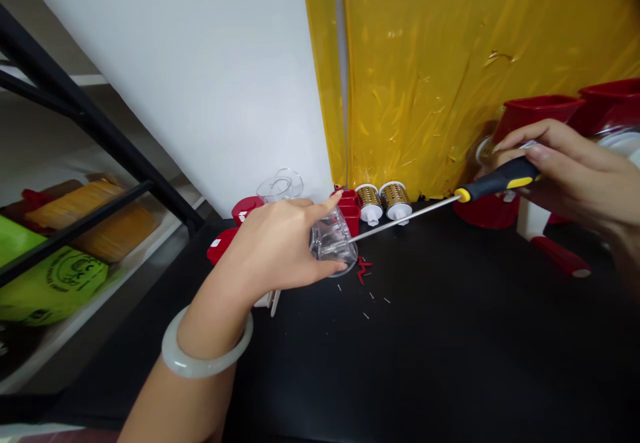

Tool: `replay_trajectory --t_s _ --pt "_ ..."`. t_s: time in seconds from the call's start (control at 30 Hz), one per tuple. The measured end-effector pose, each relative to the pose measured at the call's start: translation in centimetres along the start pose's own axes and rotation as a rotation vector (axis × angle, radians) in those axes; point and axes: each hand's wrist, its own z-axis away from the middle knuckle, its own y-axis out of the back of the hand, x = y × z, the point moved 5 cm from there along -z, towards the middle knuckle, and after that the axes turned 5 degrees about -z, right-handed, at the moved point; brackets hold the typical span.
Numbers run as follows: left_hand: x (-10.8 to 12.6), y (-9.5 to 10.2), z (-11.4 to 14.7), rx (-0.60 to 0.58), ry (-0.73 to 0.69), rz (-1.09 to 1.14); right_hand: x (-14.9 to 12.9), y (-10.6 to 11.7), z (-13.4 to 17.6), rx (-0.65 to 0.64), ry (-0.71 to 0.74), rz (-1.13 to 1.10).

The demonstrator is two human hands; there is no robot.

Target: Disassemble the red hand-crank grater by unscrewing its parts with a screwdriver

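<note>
My left hand, with a pale bangle on its wrist, is closed on a clear plastic part above the black table. In my right hand is a screwdriver with a black and yellow handle. Its long shaft points left, and the tip reaches the clear part; whether it sits in a screw I cannot make out. Several small screws and some little red pieces lie on the table just right of the left hand.
Two metal grater drums stand against the yellow-wrapped panel. Red plastic housings and a red-handled crank are at the right. Behind my left hand are red parts and clear discs. A black-framed rack borders the left.
</note>
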Motion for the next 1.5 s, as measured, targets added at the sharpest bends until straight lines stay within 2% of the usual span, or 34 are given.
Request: replay_trajectory --t_s 0.1,0.27,0.53,0.63,0.9,1.1,1.17,1.23,1.33,1.5 --pt "0.0 0.0 0.0 0.001 -0.010 0.013 -0.1 -0.1 0.1 0.010 -0.042 -0.086" --pt "0.1 0.0 0.0 0.012 -0.012 0.028 0.0 -0.4 -0.4 -0.046 0.017 -0.181" --pt "0.2 0.0 0.0 0.007 -0.019 0.036 -0.6 -0.3 -0.2 -0.067 0.108 0.164" --pt "0.1 -0.1 -0.1 0.012 -0.016 0.018 -0.9 -0.1 0.3 -0.089 0.127 0.113" --pt "0.1 -0.1 -0.1 0.029 -0.029 -0.012 -0.8 1.2 1.4 -0.154 0.068 0.032" --pt "0.3 -0.1 -0.2 0.050 -0.038 -0.029 -1.2 -0.5 1.2 -0.236 0.022 -0.077" --pt "0.3 -0.2 -0.2 0.047 -0.037 -0.035 -1.0 -0.9 0.9 -0.221 -0.016 -0.065" --pt "0.2 -0.2 -0.1 0.047 -0.038 -0.036 -0.8 -0.9 0.7 -0.186 -0.042 0.059" --pt "0.2 -0.1 -0.1 0.050 -0.044 -0.031 -0.8 -0.5 0.8 -0.145 0.009 0.254" --pt "0.0 0.0 -0.1 0.050 -0.032 -0.029 -0.6 0.1 1.1 -0.128 0.056 0.171"
